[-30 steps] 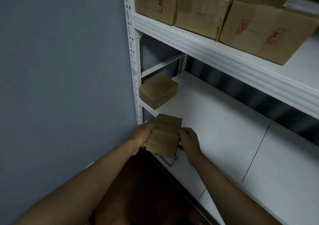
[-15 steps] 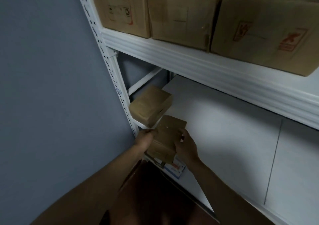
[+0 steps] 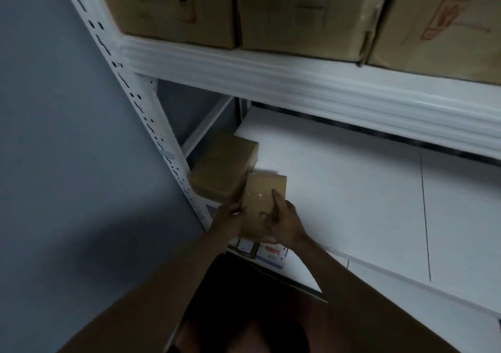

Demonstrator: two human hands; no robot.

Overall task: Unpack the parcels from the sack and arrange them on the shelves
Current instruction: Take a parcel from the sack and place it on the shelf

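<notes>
At the front left corner of the lower white shelf (image 3: 352, 190), both hands hold one small brown parcel (image 3: 264, 195) between them. The left hand (image 3: 229, 218) is on the left side of this parcel, with its fingers curled against the edge. The right hand (image 3: 284, 222) grips the right side, and one finger lies stretched on the top face. The parcel is tilted, and its far end points toward the back of the shelf. Whether its bottom already touches the shelf board I cannot tell, because the hands cover the near end.

Just behind it and to the left, a second brown parcel (image 3: 225, 168) stands on the same shelf, close to the white perforated post (image 3: 151, 125) of the rack. The far corner of the held parcel is just beside this second parcel; whether the two touch is not clear.

Under the hands, at the front edge of the shelf, a small white box with red and blue print (image 3: 271, 253) lies partly hidden.

On the upper shelf (image 3: 298, 81), three big cardboard boxes (image 3: 306, 14) stand side by side, and the outer ones have red marks. A grey wall (image 3: 54, 136) fills the left side of the view.
</notes>
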